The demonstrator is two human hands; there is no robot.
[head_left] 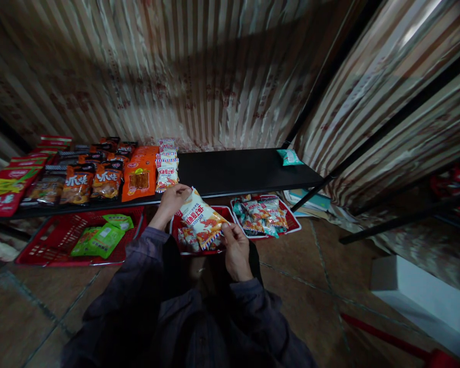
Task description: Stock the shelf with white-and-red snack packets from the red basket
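Note:
A white and orange snack bag [202, 219] with a striped lower edge is stretched between my two hands, above a red basket [230, 217] holding more such bags. My left hand [172, 202] pinches its upper left corner, close to the shelf's front edge. At its lower right side, my right hand [235, 249] grips it between thumb and fingers. Just behind my left hand, a row of matching snack bags [167, 171] sits on the black shelf [230, 171].
Left along the shelf lie orange packets [140, 176], brown-orange bags [107, 180] and red bags [13, 184]. A teal packet [290, 157] lies at the right end. Below are a basket of mixed bags [264, 214] and a red basket [42, 237] with green packets [103, 236]. A white box [421, 296] stands right.

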